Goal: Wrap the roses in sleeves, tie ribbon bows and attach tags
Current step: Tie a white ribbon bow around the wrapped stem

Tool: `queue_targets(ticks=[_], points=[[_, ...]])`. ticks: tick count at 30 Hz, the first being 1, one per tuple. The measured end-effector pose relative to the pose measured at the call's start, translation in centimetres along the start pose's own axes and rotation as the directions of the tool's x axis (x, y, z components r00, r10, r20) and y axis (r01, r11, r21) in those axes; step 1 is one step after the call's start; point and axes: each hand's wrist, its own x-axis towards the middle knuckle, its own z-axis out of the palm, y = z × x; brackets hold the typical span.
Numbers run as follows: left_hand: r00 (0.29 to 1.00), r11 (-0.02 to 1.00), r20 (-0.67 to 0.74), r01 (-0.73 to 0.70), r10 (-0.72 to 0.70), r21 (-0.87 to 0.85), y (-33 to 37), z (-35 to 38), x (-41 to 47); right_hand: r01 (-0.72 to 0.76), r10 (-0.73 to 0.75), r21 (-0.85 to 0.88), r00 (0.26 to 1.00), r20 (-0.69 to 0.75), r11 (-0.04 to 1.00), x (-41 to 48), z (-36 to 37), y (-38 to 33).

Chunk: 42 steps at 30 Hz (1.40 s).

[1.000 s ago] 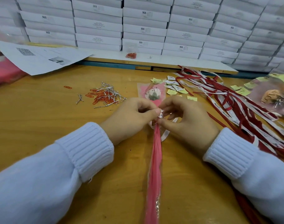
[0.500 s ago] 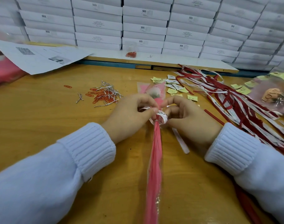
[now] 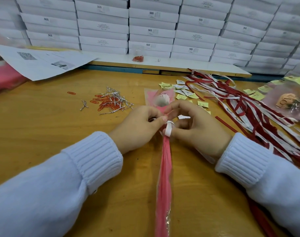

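Observation:
A rose in a pink and clear sleeve (image 3: 165, 170) lies lengthwise on the wooden table (image 3: 43, 137), its pale head (image 3: 161, 100) pointing away from me. A white printed ribbon (image 3: 168, 130) is looped round the gathered neck of the sleeve. My left hand (image 3: 139, 127) pinches the ribbon at the neck from the left. My right hand (image 3: 197, 127) holds the other ribbon end from the right, a loose bit (image 3: 184, 117) showing between its fingers. Small yellow and white tags (image 3: 183, 93) lie scattered behind the rose.
A heap of red and white ribbons (image 3: 248, 108) spreads across the right side. Red paper clips and silver twist ties (image 3: 111, 101) lie to the left. A wrapped rose (image 3: 287, 101) lies far right. Printed sheets (image 3: 43, 62) sit back left before stacked white boxes (image 3: 152, 31).
Both hands have worked the ribbon at the sleeve's neck: the loop has tightened round it and the loose tail that lay on the table has been drawn up into my right hand.

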Motion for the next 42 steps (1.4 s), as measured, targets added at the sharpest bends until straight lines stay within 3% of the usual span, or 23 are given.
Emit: queue_targets(ticks=[4,7,11,15,17,19,20,22,23,24,25,27,29,33,42], points=[[1.0,0.999,0.001,0.03,-0.03,-0.023,0.0,0.0,0.0,0.163,-0.171,-0.094,0.982,-0.084,0.982,0.2,0.0,-0.3],[0.999,0.999,-0.014,0.044,-0.044,-0.017,-0.1,-0.1,0.0,0.18,-0.156,0.157,0.975,-0.157,0.971,0.3,-1.1,-0.4],[0.999,0.999,-0.032,0.038,-0.038,-0.006,-0.4,-0.2,0.1,0.074,-0.061,0.53,0.997,-0.043,0.845,0.8,-4.5,-0.2],[0.998,0.999,-0.043,0.045,-0.045,-0.008,-0.4,-0.2,0.2,0.006,-0.148,0.727,0.98,0.132,0.687,0.3,-7.9,-0.4],[0.998,0.999,-0.043,0.04,-0.04,0.0,-0.4,-0.1,0.2,-0.017,-0.109,0.728,0.986,0.127,0.686,0.0,-9.1,-0.5],[0.999,1.0,-0.041,0.031,-0.031,0.004,-0.4,-0.1,0.1,-0.05,0.077,0.687,0.997,-0.009,0.725,0.2,-9.4,-0.1],[0.999,1.0,-0.039,0.027,-0.026,0.006,-0.3,-0.1,0.1,-0.074,0.217,0.66,0.966,-0.137,0.748,0.6,-9.2,0.2],[0.999,1.0,-0.037,0.021,-0.02,0.021,-0.2,0.0,0.1,-0.114,0.41,0.538,0.779,-0.473,0.836,1.3,-8.4,0.9],[0.999,0.999,-0.037,0.02,-0.019,0.035,-0.2,0.0,0.0,-0.144,0.394,0.425,0.706,-0.589,0.893,1.5,-7.9,1.0],[0.999,0.999,-0.038,0.02,-0.018,0.047,-0.1,0.0,0.0,-0.175,0.329,0.295,0.707,-0.626,0.939,1.6,-7.4,1.0],[0.999,0.998,-0.038,0.02,-0.018,0.053,-0.1,0.0,0.0,-0.194,0.252,0.161,0.771,-0.584,0.968,1.5,-6.9,1.0],[0.999,0.998,-0.035,0.022,-0.02,0.055,0.0,0.0,0.0,-0.189,0.153,-0.076,0.926,-0.344,0.979,1.1,-5.6,0.8],[0.999,0.999,-0.032,0.022,-0.021,0.044,0.1,0.0,-0.1,-0.138,0.118,-0.233,0.988,-0.097,0.963,0.8,-3.8,0.1],[0.999,1.0,-0.039,0.017,-0.017,0.002,0.3,0.0,-0.2,-0.136,0.161,-0.228,0.983,0.092,0.964,0.6,-0.9,-0.1],[0.995,0.999,-0.089,0.043,-0.045,-0.016,0.0,-0.2,0.0,-0.239,0.254,-0.134,0.962,0.105,0.962,0.9,-2.2,0.6]])
